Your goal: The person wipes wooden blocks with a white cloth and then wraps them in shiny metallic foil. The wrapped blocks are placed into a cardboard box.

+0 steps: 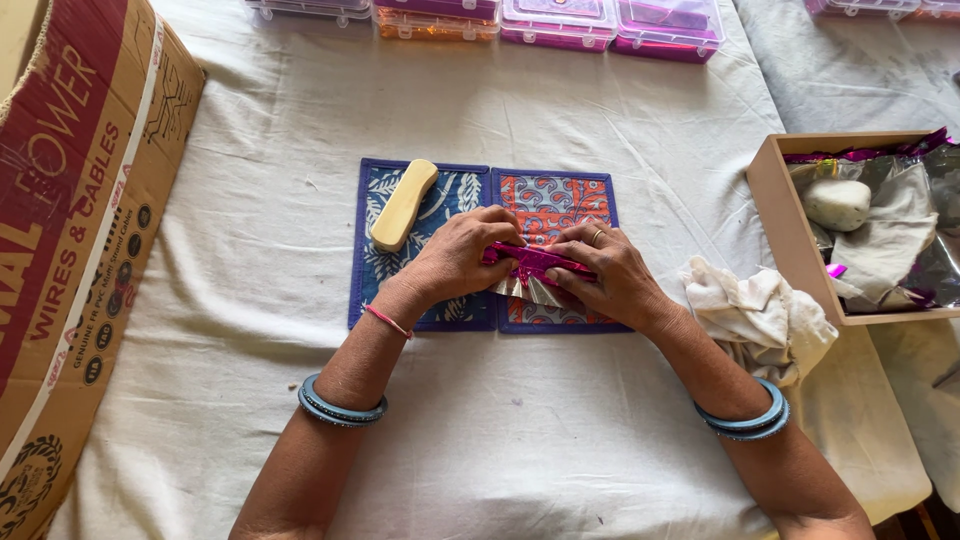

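My left hand (462, 255) and my right hand (605, 272) both pinch a strip of shiny magenta foil (530, 260), its silver underside showing just below. They work over two patterned cloth mats lying side by side: a blue leaf-print mat (380, 250) on the left and an orange and blue paisley mat (555, 200) on the right. A pale wooden block (404, 204) lies on the blue mat, just left of my left hand. Blue bangles circle both wrists.
A large brown cardboard box (70, 230) stands at the left edge. A crumpled white cloth (755, 315) lies right of my hands, beside a wooden tray (790, 230) with foil sheets and a pale stone. Several clear pink and orange plastic cases (560, 22) line the far edge.
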